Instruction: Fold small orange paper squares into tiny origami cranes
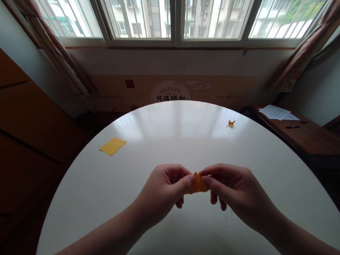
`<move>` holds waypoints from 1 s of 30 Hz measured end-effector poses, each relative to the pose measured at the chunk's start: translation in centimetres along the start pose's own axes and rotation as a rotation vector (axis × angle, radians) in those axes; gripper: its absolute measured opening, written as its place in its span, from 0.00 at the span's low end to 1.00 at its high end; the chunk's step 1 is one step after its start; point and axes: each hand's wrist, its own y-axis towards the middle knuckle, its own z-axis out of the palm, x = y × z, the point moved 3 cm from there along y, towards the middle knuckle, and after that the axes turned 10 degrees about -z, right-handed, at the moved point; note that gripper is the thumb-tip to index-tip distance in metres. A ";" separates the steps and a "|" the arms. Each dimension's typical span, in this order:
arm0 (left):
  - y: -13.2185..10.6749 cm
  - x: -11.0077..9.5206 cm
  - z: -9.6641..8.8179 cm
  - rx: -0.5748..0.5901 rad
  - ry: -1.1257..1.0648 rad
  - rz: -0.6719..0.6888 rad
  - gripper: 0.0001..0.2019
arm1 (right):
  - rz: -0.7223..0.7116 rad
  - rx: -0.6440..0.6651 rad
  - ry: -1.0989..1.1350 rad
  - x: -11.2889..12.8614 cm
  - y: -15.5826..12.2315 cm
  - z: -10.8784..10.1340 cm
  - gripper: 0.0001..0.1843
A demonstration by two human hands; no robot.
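A small folded piece of orange paper (197,184) is held above the white round table (169,142), near its front. My left hand (164,191) pinches its left side with thumb and fingers closed. My right hand (234,192) pinches its right side the same way. Most of the paper is hidden between the fingertips. A flat yellow sheet of paper (112,145) lies on the table at the left. A tiny folded orange paper figure (231,123) stands on the table at the far right.
A dark wooden desk (304,137) with white papers (277,112) and a black pen stands to the right. A brown wooden cabinet fills the left side. Behind the table are a cardboard panel with print and a wide window with curtains.
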 end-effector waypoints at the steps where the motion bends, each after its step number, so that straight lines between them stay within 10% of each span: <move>1: 0.1 0.1 0.0 0.006 -0.012 -0.007 0.14 | 0.019 0.010 0.017 -0.1 0.0 0.0 0.11; 9: 0.4 0.3 -0.1 0.017 -0.025 -0.025 0.13 | 0.032 0.036 0.062 -0.5 0.1 -0.1 0.10; 30: 0.1 0.3 0.1 0.039 0.013 0.003 0.14 | -0.485 0.071 -0.409 1.7 -0.4 0.1 0.15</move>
